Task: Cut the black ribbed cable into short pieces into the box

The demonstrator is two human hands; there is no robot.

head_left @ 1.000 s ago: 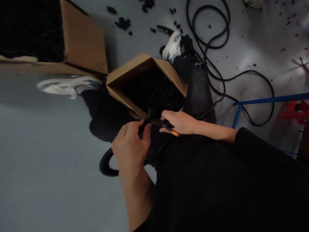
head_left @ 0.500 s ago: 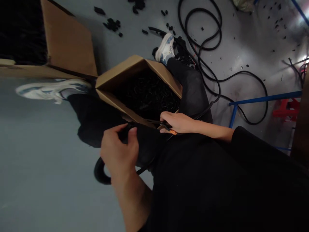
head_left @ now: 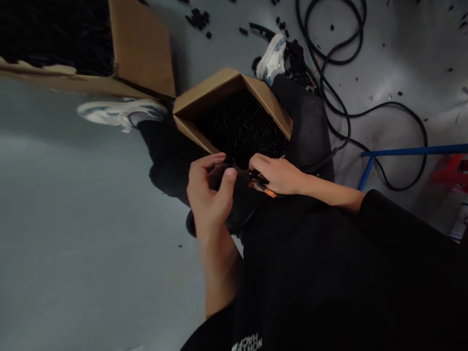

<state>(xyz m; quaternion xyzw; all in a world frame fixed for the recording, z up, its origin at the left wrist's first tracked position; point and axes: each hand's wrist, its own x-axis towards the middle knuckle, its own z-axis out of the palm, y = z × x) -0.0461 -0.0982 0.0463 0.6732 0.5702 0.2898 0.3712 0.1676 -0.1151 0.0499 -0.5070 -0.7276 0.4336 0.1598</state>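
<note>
My left hand (head_left: 210,190) is closed round a thick black tube (head_left: 229,162), whose round end shows between thumb and fingers; part of the tube curves below the wrist. To its right, my right hand (head_left: 280,174) grips a dark cutting tool with an orange-marked handle (head_left: 269,192). The tool's jaws point at the tube end and are close to it; whether they touch is unclear. Just beyond both hands, an open cardboard box (head_left: 208,92) between my legs holds many short black pieces (head_left: 248,124).
A larger cardboard box (head_left: 142,48) with black pieces stands at the upper left. Long black tubing (head_left: 420,122) lies coiled on the floor at the right, near scattered black pieces (head_left: 199,19). A blue metal frame (head_left: 413,150) and a red plastic object (head_left: 451,173) are farther right.
The view has shifted, moving the boxes and feet right and slightly up in the picture. My left hand has brought the tube closer to the tool in my right hand.
</note>
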